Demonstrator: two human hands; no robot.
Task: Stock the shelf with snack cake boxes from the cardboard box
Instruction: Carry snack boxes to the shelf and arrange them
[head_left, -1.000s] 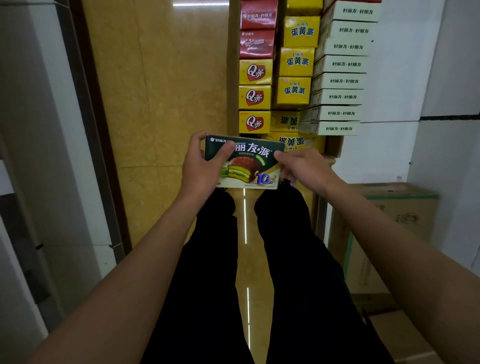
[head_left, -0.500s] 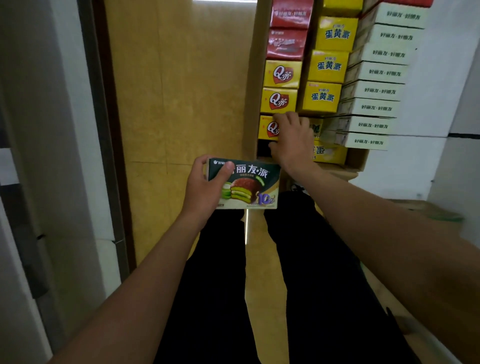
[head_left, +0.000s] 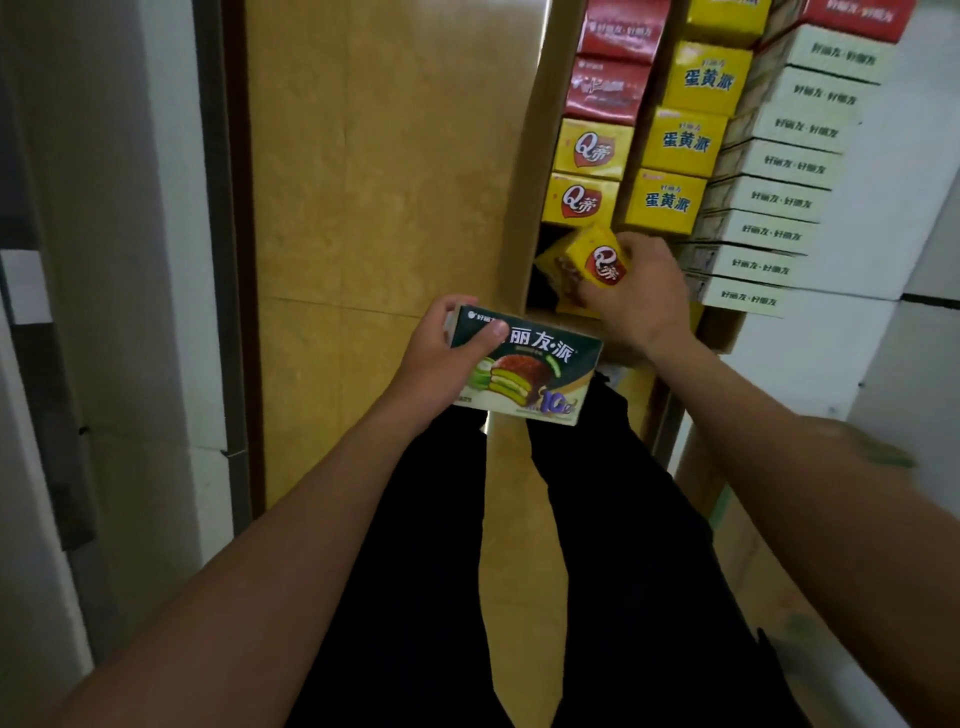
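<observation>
Left hand (head_left: 439, 364) grips with thumb on top; right hand (head_left: 641, 296), arm extended, fingers curled.

We saw a dark green snack cake box (head_left: 524, 366) lying face-up with its long side across, white characters on top and a green-layered chocolate cake pictured, held out in front of the shelf stack. A yellow Q box (head_left: 587, 262) with a red logo sat tilted out of the bottom of its column, below two upright yellow Q boxes (head_left: 587, 174). Beside those stood yellow egg-pie boxes (head_left: 685, 140) and flat-stacked white boxes (head_left: 774, 197).
</observation>
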